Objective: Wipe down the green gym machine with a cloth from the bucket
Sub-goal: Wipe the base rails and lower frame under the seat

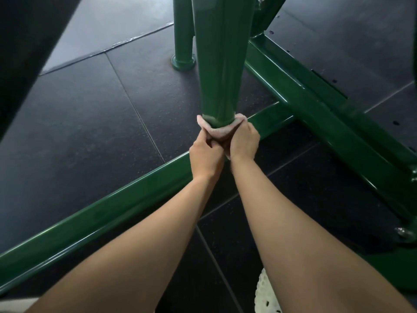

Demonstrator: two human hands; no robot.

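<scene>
Black rubber floor tiles (90,132) fill most of the view, and the green gym machine (338,123) stands on them. One heavy base beam runs from the upper middle down to the right edge. A slimmer beam (101,227) crosses from the lower left and meets it near the centre. The machine's thick round post (217,64) has its long axis upright, rising from just above the hands to the top edge, where it is cut off. A thinner leg with a round foot (183,62) stands behind it on the left. A dark slanted panel (27,41) fills the upper left corner, too dim to identify. Both bare forearms reach in from the bottom edge. The left hand (206,154) and right hand (244,141) meet below the post, each with its fingers curled round an end of the pale pink cloth (220,131). The cloth loops as a band around the post's lower end, and where the post joins the base is hidden behind it and the hands. A white perforated object (267,294), perhaps a container's rim, shows between the forearms at the bottom edge. It is mostly covered, and its contents cannot be seen.
</scene>
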